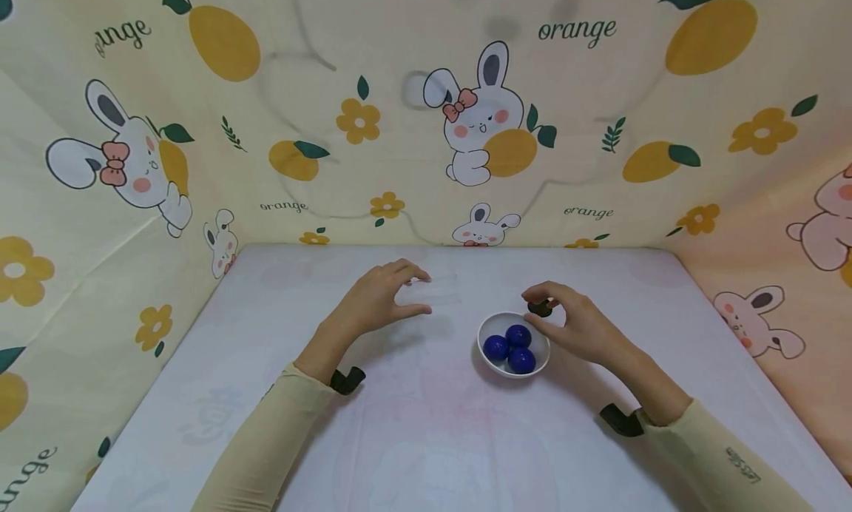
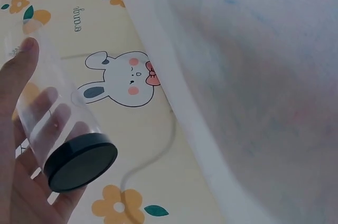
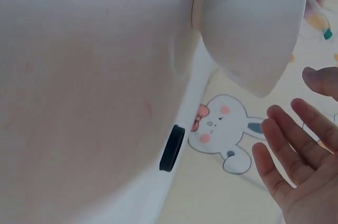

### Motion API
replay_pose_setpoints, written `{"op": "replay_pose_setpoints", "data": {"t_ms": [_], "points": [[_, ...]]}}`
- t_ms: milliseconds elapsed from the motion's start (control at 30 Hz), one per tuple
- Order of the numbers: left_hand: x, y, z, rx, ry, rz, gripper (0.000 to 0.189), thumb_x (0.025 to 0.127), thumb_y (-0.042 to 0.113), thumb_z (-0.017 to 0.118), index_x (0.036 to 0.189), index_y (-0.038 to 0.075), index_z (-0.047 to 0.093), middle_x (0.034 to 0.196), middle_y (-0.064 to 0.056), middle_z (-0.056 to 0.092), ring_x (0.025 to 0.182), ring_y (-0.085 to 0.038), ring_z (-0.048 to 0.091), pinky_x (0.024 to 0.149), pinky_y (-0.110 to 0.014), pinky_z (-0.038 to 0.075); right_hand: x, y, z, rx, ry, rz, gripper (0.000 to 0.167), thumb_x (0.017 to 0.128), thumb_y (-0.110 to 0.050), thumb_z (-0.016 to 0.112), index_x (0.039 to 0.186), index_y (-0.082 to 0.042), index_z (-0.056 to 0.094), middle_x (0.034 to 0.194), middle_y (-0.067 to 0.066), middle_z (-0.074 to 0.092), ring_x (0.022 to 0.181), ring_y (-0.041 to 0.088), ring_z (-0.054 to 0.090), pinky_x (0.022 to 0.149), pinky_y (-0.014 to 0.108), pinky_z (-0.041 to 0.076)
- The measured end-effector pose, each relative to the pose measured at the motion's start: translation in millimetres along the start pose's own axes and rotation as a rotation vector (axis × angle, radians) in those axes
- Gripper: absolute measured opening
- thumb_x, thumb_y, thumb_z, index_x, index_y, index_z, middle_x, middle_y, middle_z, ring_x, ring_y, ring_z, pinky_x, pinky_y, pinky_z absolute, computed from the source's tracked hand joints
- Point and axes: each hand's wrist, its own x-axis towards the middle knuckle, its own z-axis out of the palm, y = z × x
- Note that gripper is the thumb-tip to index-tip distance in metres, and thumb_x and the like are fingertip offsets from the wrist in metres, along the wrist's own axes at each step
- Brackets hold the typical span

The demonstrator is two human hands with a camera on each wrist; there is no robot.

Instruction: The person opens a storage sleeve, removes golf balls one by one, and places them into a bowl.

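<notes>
In the head view my left hand [image 1: 379,297] grips a clear cylinder [image 1: 444,288] lying sideways above the table. The left wrist view shows thumb and fingers around the cylinder [image 2: 66,97], whose one end is black [image 2: 82,163]. That black end is hidden in the head view. A white bowl [image 1: 489,369] with three blue balls [image 1: 521,360] stands on the table. My right hand [image 1: 579,323] hovers beside the bowl's right rim, fingers bent loosely and apart. Beyond it a round black lid [image 3: 172,148] lies on the table, clear of the fingertips in the right wrist view.
The table [image 1: 426,438] has a pale white cover. Cream cloth walls [image 1: 399,24] printed with rabbits and oranges rise at its back and both sides. Black wrist straps [image 1: 622,421] sit below each hand.
</notes>
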Motion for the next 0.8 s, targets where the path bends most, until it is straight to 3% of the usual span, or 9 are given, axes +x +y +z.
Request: {"op": "replay_pose_setpoints", "data": {"t_ms": [267,600,800], "points": [[-2.0,-3.8,2.9,-0.013,0.0,-0.006,0.052,0.091,0.048,0.087,0.13,0.017,0.073,0.121,0.0,0.067,0.111,-0.02,0.066,0.1,-0.043,0.053,-2.9,7.3,-0.9,-0.048,0.073,-0.044,0.035,0.095,-0.005,0.082,0.127,-0.005,0.067,0.121,0.006,0.075,0.112,0.028,0.07,0.094,0.046,0.057],[-2.5,-4.6,3.9,-0.02,-0.036,-0.03,0.055,0.091,0.049,0.086,0.134,0.017,0.071,0.123,0.001,0.072,0.115,-0.021,0.066,0.106,-0.044,0.052,-5.5,8.6,-3.3,-0.053,0.062,-0.007,0.035,0.096,-0.008,0.082,0.128,-0.005,0.067,0.121,0.01,0.075,0.114,0.034,0.07,0.094,0.051,0.058],[-3.0,-7.5,5.2,-0.126,-0.06,-0.075,0.055,0.092,0.046,0.086,0.136,0.017,0.069,0.127,0.0,0.073,0.118,-0.026,0.067,0.101,-0.043,0.054,-7.4,11.8,-5.6,-0.045,0.051,0.018,0.036,0.097,-0.008,0.081,0.129,-0.004,0.066,0.124,0.015,0.074,0.117,0.036,0.069,0.096,0.055,0.057]]}}
